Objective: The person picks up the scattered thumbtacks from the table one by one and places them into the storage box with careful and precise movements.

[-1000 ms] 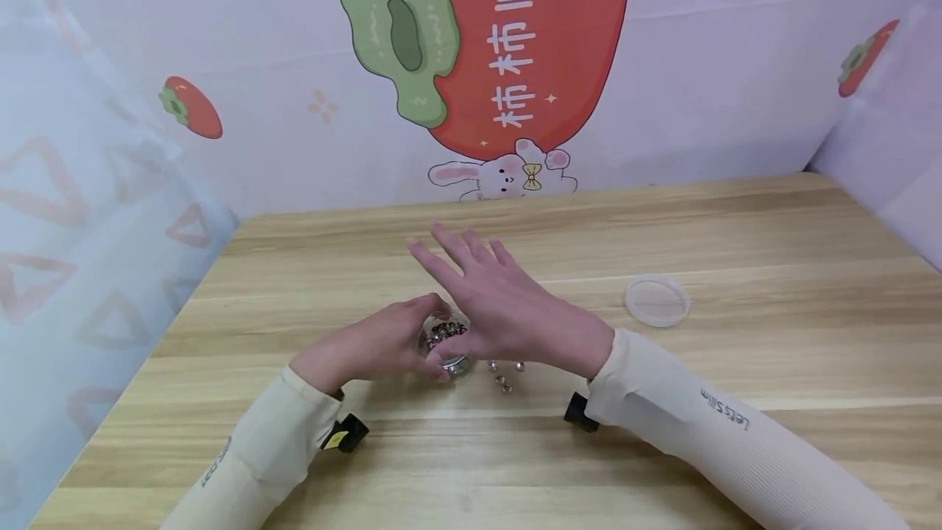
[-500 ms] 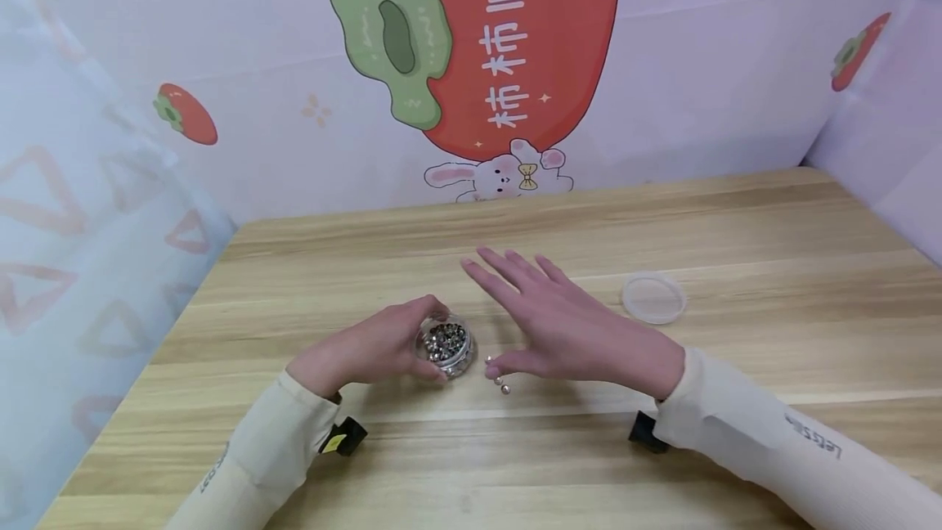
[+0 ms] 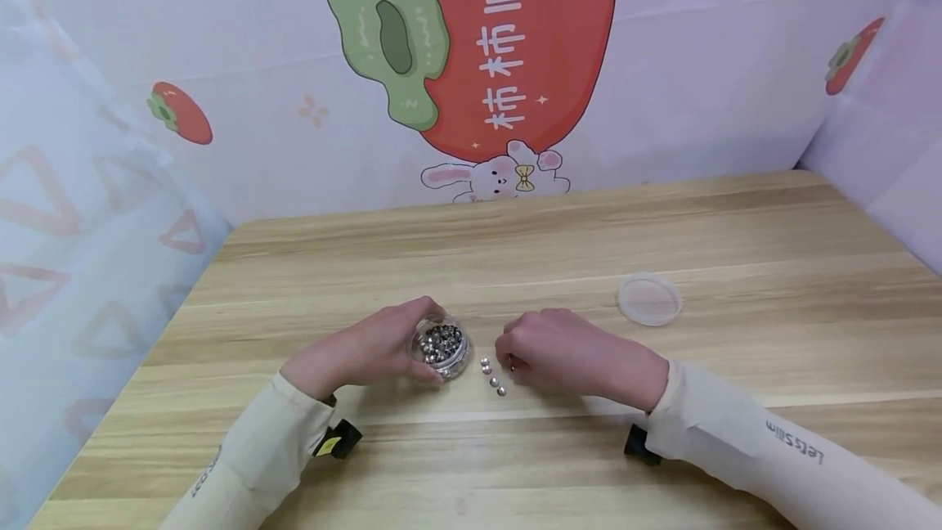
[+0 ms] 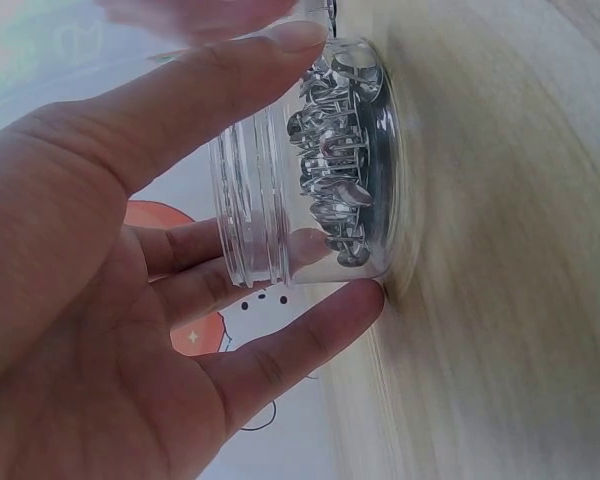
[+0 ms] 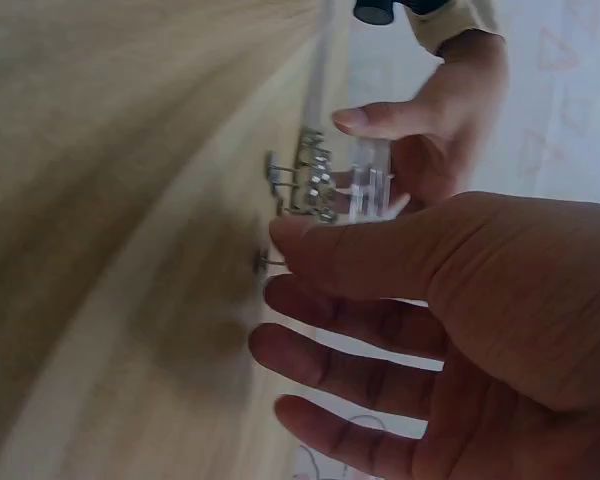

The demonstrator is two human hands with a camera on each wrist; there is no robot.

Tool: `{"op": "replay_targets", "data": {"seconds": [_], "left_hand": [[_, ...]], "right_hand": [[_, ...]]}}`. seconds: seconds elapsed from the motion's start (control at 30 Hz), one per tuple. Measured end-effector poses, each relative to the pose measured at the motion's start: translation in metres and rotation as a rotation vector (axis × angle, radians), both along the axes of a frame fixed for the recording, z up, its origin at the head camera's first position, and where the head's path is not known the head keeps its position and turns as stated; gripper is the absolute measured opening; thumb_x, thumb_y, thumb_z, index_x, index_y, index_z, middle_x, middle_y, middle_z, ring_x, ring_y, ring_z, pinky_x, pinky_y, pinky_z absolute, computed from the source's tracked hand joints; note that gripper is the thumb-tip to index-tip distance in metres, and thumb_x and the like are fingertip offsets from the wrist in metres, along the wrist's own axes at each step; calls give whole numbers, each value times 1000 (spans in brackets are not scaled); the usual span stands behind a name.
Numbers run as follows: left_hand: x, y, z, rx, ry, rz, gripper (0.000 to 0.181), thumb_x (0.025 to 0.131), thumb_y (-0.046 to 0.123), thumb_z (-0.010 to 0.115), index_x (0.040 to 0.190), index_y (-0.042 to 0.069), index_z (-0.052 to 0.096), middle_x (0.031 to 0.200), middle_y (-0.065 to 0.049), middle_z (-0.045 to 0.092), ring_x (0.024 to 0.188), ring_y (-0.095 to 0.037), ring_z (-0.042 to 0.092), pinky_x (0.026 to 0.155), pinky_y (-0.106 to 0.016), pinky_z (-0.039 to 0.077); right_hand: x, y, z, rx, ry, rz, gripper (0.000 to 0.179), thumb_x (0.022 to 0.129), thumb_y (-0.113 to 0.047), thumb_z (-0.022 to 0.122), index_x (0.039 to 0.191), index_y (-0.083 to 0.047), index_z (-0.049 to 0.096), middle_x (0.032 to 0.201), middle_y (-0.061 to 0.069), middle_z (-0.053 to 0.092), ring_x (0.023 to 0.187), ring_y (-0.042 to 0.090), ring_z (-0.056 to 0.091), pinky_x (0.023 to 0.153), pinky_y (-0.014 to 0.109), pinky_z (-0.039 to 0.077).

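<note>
In the head view my left hand curls round a clear round jar on the table. Silver thumbtacks lie heaped inside it, and the left wrist view shows thumb and fingers on either side of its wall. To the jar's right, my right hand is low over the table, thumb and forefinger pinching the pin of a single thumbtack with its flat head at the tabletop. Several other loose thumbtacks lie in a short row between jar and right hand. In the right wrist view, loose ones stand pin upward.
A clear round lid lies on the wooden table behind and right of my right hand. A printed cloth backdrop rises along the table's back edge, with more cloth at both sides.
My right hand has drawn back from over the jar to the right, then lowered to the table, its spread fingers closing on a thumbtack. My left hand still holds the jar in place.
</note>
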State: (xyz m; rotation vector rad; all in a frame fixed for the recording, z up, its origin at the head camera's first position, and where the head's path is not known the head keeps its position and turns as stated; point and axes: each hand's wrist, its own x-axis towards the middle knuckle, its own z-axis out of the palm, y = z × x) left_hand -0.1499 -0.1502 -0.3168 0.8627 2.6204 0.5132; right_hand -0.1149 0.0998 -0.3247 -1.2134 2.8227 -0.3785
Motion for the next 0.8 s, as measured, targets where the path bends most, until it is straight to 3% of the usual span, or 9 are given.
{"op": "replay_targets", "data": {"seconds": [0.1, 0.23, 0.47, 0.67, 0.8], "left_hand": [[0, -1, 0, 2, -1, -3, 73, 71, 35, 86, 128, 7, 49, 134, -17, 58, 119, -32, 58, 104, -48, 45], [0, -1, -1, 4, -7, -3, 74, 71, 35, 86, 128, 6, 49, 134, -17, 58, 119, -31, 58, 105, -47, 45], [1, -2, -1, 4, -9, 13, 74, 71, 33, 86, 129, 6, 48, 134, -16, 58, 122, -31, 56, 106, -47, 44], [1, -2, 0, 4, -14, 10, 74, 71, 34, 86, 129, 7, 48, 134, -16, 58, 123, -32, 55, 107, -48, 43], [0, -1, 0, 8, -14, 5, 73, 71, 34, 86, 128, 7, 48, 133, -16, 58, 123, -31, 55, 106, -48, 43]], "right_hand": [[-1, 0, -7, -42, -22, 30, 24, 81, 5, 64, 70, -16, 65, 67, -7, 59, 61, 4, 46, 55, 18, 40], [-1, -1, -10, -89, -58, 39, 30, 78, 13, 57, 67, -14, 64, 65, -7, 57, 60, 3, 44, 55, 15, 39], [-2, -4, -9, -20, -75, -20, 19, 86, 3, 62, 75, -12, 65, 71, -5, 57, 64, 6, 49, 59, 19, 44], [-4, -6, 7, 26, -62, -97, 5, 93, -7, 61, 92, -9, 66, 86, 0, 62, 76, 11, 57, 72, 28, 52], [-6, -18, 24, 11, -86, -106, 6, 95, -10, 61, 99, -8, 65, 92, 1, 63, 80, 12, 56, 75, 26, 53]]}}
